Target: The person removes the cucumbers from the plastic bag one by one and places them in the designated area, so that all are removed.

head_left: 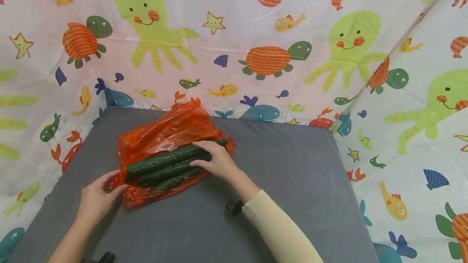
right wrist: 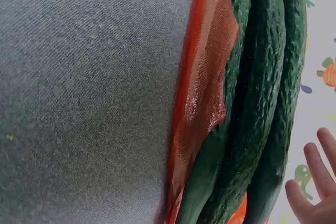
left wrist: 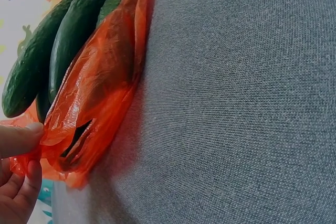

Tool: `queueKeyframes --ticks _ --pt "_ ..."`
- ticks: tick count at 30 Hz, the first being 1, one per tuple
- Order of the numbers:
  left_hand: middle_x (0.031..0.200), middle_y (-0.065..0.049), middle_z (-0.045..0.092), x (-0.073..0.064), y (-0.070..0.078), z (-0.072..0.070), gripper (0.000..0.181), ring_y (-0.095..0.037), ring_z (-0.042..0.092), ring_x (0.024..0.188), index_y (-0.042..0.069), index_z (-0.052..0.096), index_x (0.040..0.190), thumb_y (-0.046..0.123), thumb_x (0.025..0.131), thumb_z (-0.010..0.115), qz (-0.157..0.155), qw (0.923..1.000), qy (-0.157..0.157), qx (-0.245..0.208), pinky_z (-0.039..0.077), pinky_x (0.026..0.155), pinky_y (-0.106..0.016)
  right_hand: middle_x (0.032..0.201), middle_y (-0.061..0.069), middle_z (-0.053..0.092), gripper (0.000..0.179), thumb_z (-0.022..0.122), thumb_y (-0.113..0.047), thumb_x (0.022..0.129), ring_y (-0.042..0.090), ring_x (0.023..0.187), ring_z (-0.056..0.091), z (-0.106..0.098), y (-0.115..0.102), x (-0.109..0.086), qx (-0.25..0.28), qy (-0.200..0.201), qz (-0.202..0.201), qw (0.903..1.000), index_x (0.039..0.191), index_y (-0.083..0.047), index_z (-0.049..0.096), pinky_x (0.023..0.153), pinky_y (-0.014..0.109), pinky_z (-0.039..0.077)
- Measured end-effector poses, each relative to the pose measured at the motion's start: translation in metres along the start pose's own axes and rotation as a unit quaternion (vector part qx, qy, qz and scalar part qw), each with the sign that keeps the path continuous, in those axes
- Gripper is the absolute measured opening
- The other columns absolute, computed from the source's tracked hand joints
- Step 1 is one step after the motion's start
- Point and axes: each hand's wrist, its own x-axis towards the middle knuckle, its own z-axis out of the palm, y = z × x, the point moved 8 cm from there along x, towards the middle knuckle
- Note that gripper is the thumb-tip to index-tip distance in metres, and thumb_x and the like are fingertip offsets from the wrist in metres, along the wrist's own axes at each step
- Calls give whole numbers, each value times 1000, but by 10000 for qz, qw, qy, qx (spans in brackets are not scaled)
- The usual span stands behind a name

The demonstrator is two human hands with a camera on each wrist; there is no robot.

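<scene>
Several long dark green cucumbers lie side by side on a crumpled thin orange-red plastic bag. At the bag's near left corner, my left hand pinches the plastic between thumb and fingers, close to the cucumber ends. The left wrist view shows the thumb pressed on the gathered film. Over the right end of the cucumbers is my right hand, overlapping them in the head view. The right wrist view shows its fingers spread and fairly straight, with a gap to the cucumbers.
Bag and cucumbers lie on a grey cloth-covered table, left of its middle. A white curtain printed with sea animals hangs along the back and both sides. Dark straps show at the wrists, and the right arm has a cream sleeve.
</scene>
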Motion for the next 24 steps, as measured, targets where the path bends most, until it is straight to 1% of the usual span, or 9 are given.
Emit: queueKeyframes --ticks 5,8,12,17,20,24 --pt "119 -31 67 -1 0 1 57 -47 69 100 2 62 134 28 86 82 -65 10000 -38 9 55 81 -60 144 0 59 65 79 -35 87 18 135 52 5 -2 5 92 -49 -65 9999 144 -14 57 111 38 45" --pt "119 -32 67 -1 1 0 57 -48 69 100 1 62 133 27 86 82 -46 10000 -22 7 55 81 -61 144 0 59 65 79 -35 87 18 135 53 7 -1 7 147 1 -11 9999 145 -15 56 111 38 46" --pt "119 -33 66 0 2 -1 58 -49 68 100 1 63 132 29 86 83 -11 10000 -36 -27 55 80 -62 145 -3 58 64 78 -37 87 15 135 53 11 1 11 188 12 98 9998 145 -17 57 111 37 46" --pt "119 -32 67 0 1 0 58 -48 69 99 1 62 133 29 86 82 4 10000 -30 -12 56 79 -60 144 -1 59 64 76 -37 88 15 135 54 19 -1 20 142 -165 93 9997 145 -17 56 110 37 46" --pt "119 -32 67 0 1 0 58 -48 69 100 1 62 133 28 86 82 4 10000 -32 -31 56 79 -60 145 -1 59 63 76 -37 88 16 135 54 23 -1 25 117 -302 170 9993 145 -17 56 110 37 47" --pt "118 -31 68 0 0 0 58 -48 69 99 1 63 133 28 85 83 -25 10000 -27 -53 56 79 -60 143 -4 60 62 76 -39 89 14 134 54 30 2 31 -170 -491 219 9984 144 -20 57 110 34 46"
